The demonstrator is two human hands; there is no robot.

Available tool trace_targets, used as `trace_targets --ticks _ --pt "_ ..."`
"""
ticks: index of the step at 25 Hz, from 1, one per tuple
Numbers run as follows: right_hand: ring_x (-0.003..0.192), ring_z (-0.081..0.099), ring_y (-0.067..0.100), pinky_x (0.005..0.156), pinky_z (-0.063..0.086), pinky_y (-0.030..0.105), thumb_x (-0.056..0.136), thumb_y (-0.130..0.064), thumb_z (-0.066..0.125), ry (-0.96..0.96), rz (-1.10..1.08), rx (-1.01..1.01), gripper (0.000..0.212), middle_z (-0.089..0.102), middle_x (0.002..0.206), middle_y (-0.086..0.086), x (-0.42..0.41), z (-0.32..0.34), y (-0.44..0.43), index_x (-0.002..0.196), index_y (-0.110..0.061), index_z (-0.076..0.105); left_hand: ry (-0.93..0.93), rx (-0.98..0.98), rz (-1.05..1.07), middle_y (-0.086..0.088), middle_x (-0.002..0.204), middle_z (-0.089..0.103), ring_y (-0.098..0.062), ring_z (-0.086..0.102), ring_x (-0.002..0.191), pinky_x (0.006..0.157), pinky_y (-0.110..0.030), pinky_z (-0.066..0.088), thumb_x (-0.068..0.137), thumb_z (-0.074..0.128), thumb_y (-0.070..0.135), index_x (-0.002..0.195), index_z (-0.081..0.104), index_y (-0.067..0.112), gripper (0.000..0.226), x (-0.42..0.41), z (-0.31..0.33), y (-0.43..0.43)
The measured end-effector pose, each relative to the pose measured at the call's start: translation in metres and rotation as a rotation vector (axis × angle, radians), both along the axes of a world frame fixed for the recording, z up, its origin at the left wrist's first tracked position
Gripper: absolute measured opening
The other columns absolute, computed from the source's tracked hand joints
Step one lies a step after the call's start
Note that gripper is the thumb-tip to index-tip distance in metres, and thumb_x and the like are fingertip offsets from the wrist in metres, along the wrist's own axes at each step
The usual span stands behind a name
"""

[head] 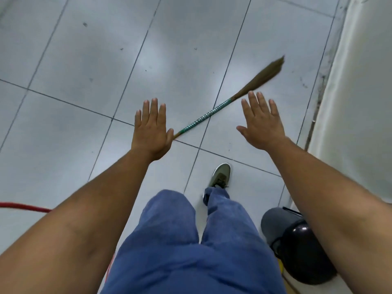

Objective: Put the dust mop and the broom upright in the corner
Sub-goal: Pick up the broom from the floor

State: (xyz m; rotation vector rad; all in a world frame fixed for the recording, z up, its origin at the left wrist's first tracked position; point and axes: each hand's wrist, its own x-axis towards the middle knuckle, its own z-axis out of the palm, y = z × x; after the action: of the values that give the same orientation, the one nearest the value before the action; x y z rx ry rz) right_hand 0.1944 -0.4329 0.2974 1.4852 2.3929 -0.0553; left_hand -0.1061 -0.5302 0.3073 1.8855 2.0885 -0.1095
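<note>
We're looking straight down at a grey tiled floor (84, 66), and both our arms reach out in front of us, palms down. Our left hand (151, 132) is flat and spread, fingers extended and close together, holding nothing. Our right hand (262, 124) is the same: open, fingers fanned a little, thumb out to the side, empty.

Between the two hands lies the broom (214, 111), flat on the floor and running on a diagonal. Its handle is wrapped in green and silver patterned tape, and the near end of that handle disappears just behind the thumb side of our left hand; we can't tell whether the hand touches it. The brown grass bristles (265, 74) fan out beyond our right fingertips, pointing toward the pale wall (356, 102) along the floor's right edge. The bristle tip looks blurred.

Down below we see blue trousers (180, 240) and one olive-green shoe (220, 175) planted on the tiles. A red hose or cord (23, 206) curves in from the floor's left edge, passing behind our left forearm. By the wall, under our right forearm, sits a dark rounded object (297, 240), its identity unclear, with a bit of yellow beside it. The dust mop isn't in view.
</note>
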Motion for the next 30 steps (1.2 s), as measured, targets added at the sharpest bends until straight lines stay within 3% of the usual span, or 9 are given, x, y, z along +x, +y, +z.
trace_targets --ticks 6,10,14,18,21,24,27,30 --pt "0.145 -0.005 0.028 0.115 0.000 0.048 0.091 -0.054 0.034 -0.065 0.136 -0.137 0.078 -0.001 0.159 0.012 0.017 -0.088 0.073 0.149 -0.011 0.003 -0.028 -0.057 0.153 -0.020 0.161 0.004 -0.037 -0.001 0.148 0.118 -0.051 0.001 0.092 0.041 0.034 0.152 0.008 0.005 0.073 0.035 -0.079 0.072" --pt "0.145 -0.006 0.027 0.116 0.001 0.048 0.091 -0.054 0.036 -0.060 0.104 -0.207 0.079 -0.001 0.159 0.012 0.012 -0.160 0.107 0.149 -0.012 0.003 -0.032 -0.120 0.205 -0.020 0.161 0.005 -0.037 -0.001 0.147 0.118 -0.051 0.002 0.091 0.041 0.032 0.152 0.007 0.005 0.074 0.039 -0.154 0.116" --pt "0.145 -0.007 0.027 0.116 0.001 0.047 0.092 -0.050 0.038 -0.055 0.108 -0.266 0.078 -0.003 0.159 0.010 -0.002 -0.250 0.141 0.149 -0.013 0.001 -0.044 -0.159 0.202 -0.018 0.161 0.001 -0.036 -0.004 0.148 0.119 -0.050 0.002 0.093 0.041 0.037 0.152 0.004 0.006 0.076 0.036 -0.257 0.156" --pt "0.144 -0.009 0.026 0.116 0.004 0.045 0.096 -0.034 0.040 -0.080 0.171 -0.329 0.071 -0.006 0.159 0.006 -0.019 -0.378 0.161 0.149 -0.013 -0.002 -0.028 -0.254 0.128 -0.016 0.162 -0.006 -0.032 -0.009 0.148 0.119 -0.045 0.001 0.095 0.042 0.045 0.152 -0.005 0.009 0.082 0.039 -0.395 0.170" --pt "0.144 -0.009 0.024 0.116 0.004 0.044 0.095 -0.020 0.042 -0.080 0.130 -0.385 0.070 -0.007 0.160 0.003 -0.027 -0.457 0.159 0.149 -0.015 -0.002 0.018 -0.345 0.017 -0.018 0.159 0.014 -0.035 0.011 0.146 0.118 -0.044 0.013 0.094 0.047 0.042 0.151 0.006 0.007 0.079 0.049 -0.477 0.168" --pt "0.144 -0.009 0.023 0.117 0.004 0.044 0.093 -0.008 0.037 -0.089 0.090 -0.393 0.070 -0.008 0.159 0.002 -0.031 -0.511 0.170 0.149 -0.017 -0.003 0.074 -0.393 -0.079 -0.019 0.131 0.049 -0.035 0.046 0.119 0.099 -0.043 0.037 0.091 0.054 0.032 0.136 0.036 0.004 0.055 0.049 -0.532 0.170" --pt "0.145 -0.003 0.024 0.116 0.006 0.047 0.091 -0.004 0.034 -0.127 0.047 -0.364 0.070 -0.006 0.160 0.001 -0.022 -0.542 0.192 0.150 -0.019 -0.001 0.101 -0.424 -0.059 -0.021 0.116 0.053 -0.036 0.054 0.101 0.081 -0.042 0.045 0.088 0.054 0.013 0.121 0.049 0.001 0.035 0.042 -0.564 0.170" --pt "0.142 0.013 0.029 0.113 0.013 0.053 0.092 -0.011 0.035 -0.125 0.095 -0.246 0.059 0.016 0.157 0.005 -0.017 -0.547 0.214 0.147 -0.019 0.015 -0.013 -0.480 0.113 -0.020 0.114 0.052 -0.036 0.056 0.097 0.072 -0.041 0.044 0.087 0.057 0.017 0.120 0.046 0.003 0.038 0.038 -0.573 0.177"
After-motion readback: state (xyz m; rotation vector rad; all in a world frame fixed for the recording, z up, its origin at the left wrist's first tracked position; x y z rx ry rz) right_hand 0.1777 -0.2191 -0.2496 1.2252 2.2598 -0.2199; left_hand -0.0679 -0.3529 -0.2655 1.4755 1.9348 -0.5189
